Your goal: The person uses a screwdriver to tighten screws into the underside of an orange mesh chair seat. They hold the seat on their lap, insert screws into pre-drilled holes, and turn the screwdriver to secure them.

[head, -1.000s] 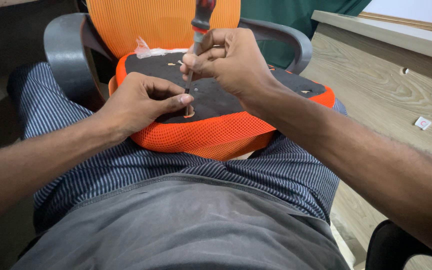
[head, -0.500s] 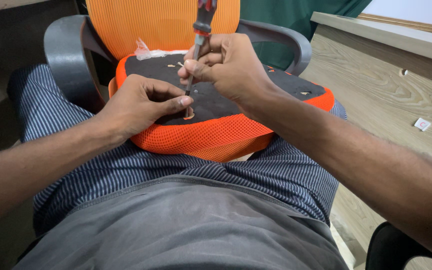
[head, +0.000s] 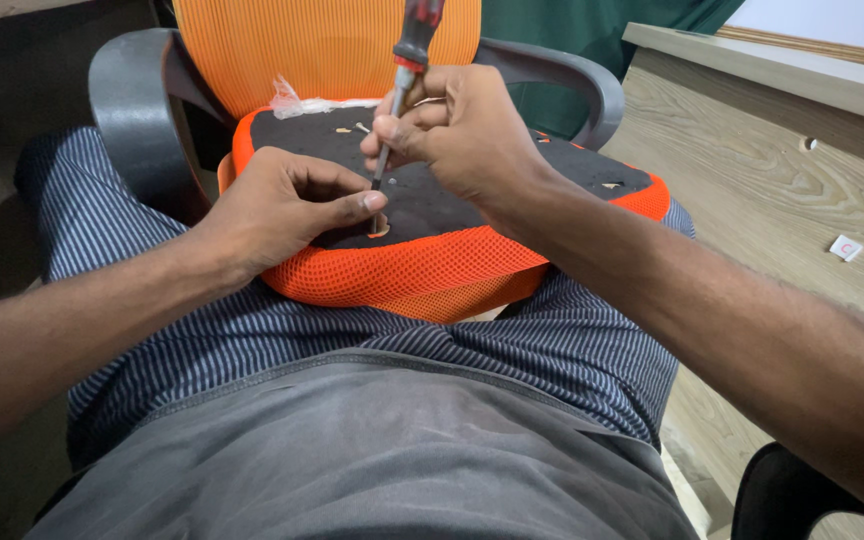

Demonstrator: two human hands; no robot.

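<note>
A: Where is the screwdriver [head: 404, 95] relative to the two hands?

B: It stands nearly upright over the black underside of the seat [head: 472, 195], which rests on the person's lap. The red and black handle is at the top, leaning slightly to the right, and the thin shaft runs down to a tip near the seat's front edge.

A: Which hand has it?

B: The right hand [head: 462, 140]. Its fingers are curled closed around the lower handle and the top of the shaft, so it grips from the right side of the tool.

A: And the left hand [head: 277, 205]?

B: It lies flat-ish on the seat, just left of the tip. Thumb and forefinger are pinched together right at the foot of the shaft, beside a small orange opening [head: 379, 230] in the black panel. Whether it pinches a screw I cannot tell; anything there is too small to see.

A: So the long axis is vertical, and both hands meet at it?

B: Yes. The right hand is higher up the axis, the left hand at its base, nearest the tip. The opening sits directly under the tip, between the left fingertips and the orange mesh rim [head: 422, 275].

A: Anything else nearby?

B: A grey armrest [head: 127, 110] to the left, and a wooden table [head: 782, 200] to the right, well apart from the hands.
</note>
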